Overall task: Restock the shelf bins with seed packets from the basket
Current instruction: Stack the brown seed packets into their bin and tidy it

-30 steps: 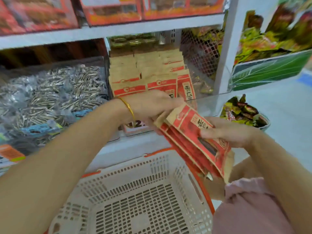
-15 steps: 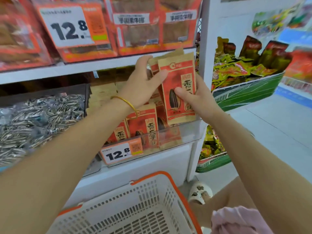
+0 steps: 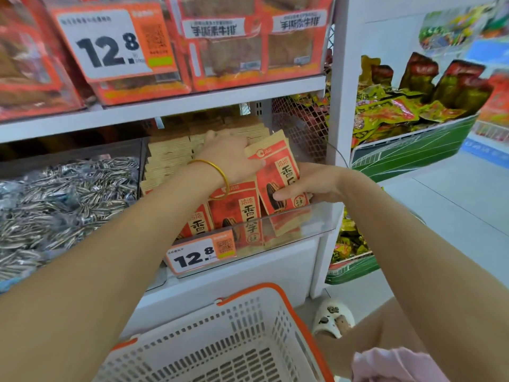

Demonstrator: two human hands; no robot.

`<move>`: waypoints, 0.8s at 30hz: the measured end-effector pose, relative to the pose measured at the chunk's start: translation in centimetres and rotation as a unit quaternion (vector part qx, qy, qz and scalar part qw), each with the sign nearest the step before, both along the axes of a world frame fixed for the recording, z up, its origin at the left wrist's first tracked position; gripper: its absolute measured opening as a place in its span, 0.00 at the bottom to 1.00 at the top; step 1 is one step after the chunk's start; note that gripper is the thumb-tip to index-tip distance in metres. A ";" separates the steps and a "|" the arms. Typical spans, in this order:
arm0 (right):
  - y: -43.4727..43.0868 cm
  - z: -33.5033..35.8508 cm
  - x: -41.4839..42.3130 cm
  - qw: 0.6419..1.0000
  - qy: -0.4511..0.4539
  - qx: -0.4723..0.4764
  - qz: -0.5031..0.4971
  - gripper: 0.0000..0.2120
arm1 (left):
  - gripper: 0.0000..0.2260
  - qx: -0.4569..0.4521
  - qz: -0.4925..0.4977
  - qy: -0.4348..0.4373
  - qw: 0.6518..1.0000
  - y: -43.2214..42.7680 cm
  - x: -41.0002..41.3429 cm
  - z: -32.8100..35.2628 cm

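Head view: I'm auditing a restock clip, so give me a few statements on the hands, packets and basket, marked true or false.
1. The left hand and right hand both hold the packets. True.
2. The packets lie in the basket. False: the basket shows none; they are held in the clear bin.
3. The bin's price tag reads 12.8. True.
4. The left wrist is bare. False: it wears a gold bangle.
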State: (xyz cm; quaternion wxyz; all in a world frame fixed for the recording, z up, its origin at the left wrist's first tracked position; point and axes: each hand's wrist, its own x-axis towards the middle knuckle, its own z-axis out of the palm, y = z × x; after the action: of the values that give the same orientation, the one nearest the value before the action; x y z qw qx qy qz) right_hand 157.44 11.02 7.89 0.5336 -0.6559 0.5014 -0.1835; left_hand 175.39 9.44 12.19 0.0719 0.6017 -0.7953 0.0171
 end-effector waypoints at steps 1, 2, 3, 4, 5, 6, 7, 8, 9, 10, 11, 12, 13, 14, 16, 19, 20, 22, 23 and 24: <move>-0.2 -0.2 0.0 1.000 0.001 0.004 -0.010 0.22 | 0.25 0.018 0.003 0.004 1.000 0.0 0.1 0.1; -0.4 -0.4 0.0 1.000 -0.003 0.003 -0.023 0.23 | 0.25 0.034 0.001 0.017 0.999 0.0 0.2 0.2; -0.5 -0.6 -0.1 0.999 -0.015 -0.002 -0.034 0.24 | 0.24 0.043 -0.004 0.035 0.998 0.2 0.2 0.3; -0.6 -0.9 -0.2 0.998 -0.034 -0.011 -0.043 0.25 | 0.24 0.041 -0.008 0.055 0.998 0.5 0.3 0.4; -0.6 -1.2 -0.2 0.997 -0.054 -0.027 -0.052 0.25 | 0.25 0.030 -0.016 0.071 0.997 0.7 0.3 0.5; -0.6 -1.4 -0.3 0.995 -0.071 -0.047 -0.062 0.26 | 0.26 0.018 -0.025 0.083 0.996 0.8 0.3 0.6; -0.5 -1.5 -0.3 0.992 -0.086 -0.068 -0.069 0.26 | 0.25 0.008 -0.032 0.089 0.996 0.9 0.4 0.5; -0.5 -1.7 -0.3 0.988 -0.099 -0.087 -0.077 0.26 | 0.24 0.000 -0.036 0.088 0.995 0.7 0.5 0.5; -0.4 -1.9 -0.2 0.985 -0.106 -0.105 -0.084 0.26 | 0.24 -0.010 -0.037 0.082 0.996 0.7 0.5 0.5; -0.6 -2.1 -0.1 0.984 -0.096 -0.119 -0.090 0.27 | 0.23 -0.015 -0.038 0.076 0.996 0.6 0.5 0.6; -0.6 -2.0 0.1 0.985 -0.071 -0.131 -0.085 0.29 | 0.20 -0.018 -0.039 0.066 0.997 0.3 0.5 0.6; -0.7 -2.1 0.3 0.987 -0.020 -0.144 -0.072 0.31 | 0.16 -0.009 -0.032 0.050 0.998 0.2 0.5 0.5; -0.9 -2.2 0.6 0.983 0.056 -0.163 -0.060 0.36 | 0.14 0.010 -0.021 0.029 0.999 0.1 0.6 0.4; -1.1 -2.3 0.8 0.969 0.155 -0.184 -0.061 0.42 | 0.14 0.026 -0.018 0.014 0.999 0.0 0.7 0.3; -1.0 -2.1 1.2 0.930 0.298 -0.198 -0.088 0.49 | 0.14 0.036 -0.020 -0.002 0.999 0.0 0.5 0.0; -0.5 -1.2 1.3 0.970 0.192 -0.105 -0.106 0.48 | 0.13 0.022 -0.011 0.037 0.999 0.6 0.1 0.0; -0.3 -0.8 1.2 0.980 0.148 -0.075 -0.114 0.46 | 0.13 0.024 -0.007 0.054 0.998 0.9 0.0 0.1; 0.2 -0.1 1.2 0.984 0.107 -0.052 -0.133 0.44 | 0.11 0.049 -0.004 0.073 0.996 1.0 -0.1 0.3; 0.4 0.0 1.3 0.982 0.109 -0.058 -0.141 0.43 | 0.10 0.067 -0.005 0.075 0.995 0.9 -0.1 0.4; 0.4 0.0 1.4 0.979 0.116 -0.068 -0.150 0.43 | 0.11 0.078 -0.010 0.070 0.994 0.8 -0.1 0.5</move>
State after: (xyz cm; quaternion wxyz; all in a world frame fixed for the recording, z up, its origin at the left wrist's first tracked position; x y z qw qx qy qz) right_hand 158.86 11.39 7.89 0.3921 -0.6249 0.6390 -0.2177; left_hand 175.28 10.21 12.65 0.0805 0.5975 -0.7930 -0.0876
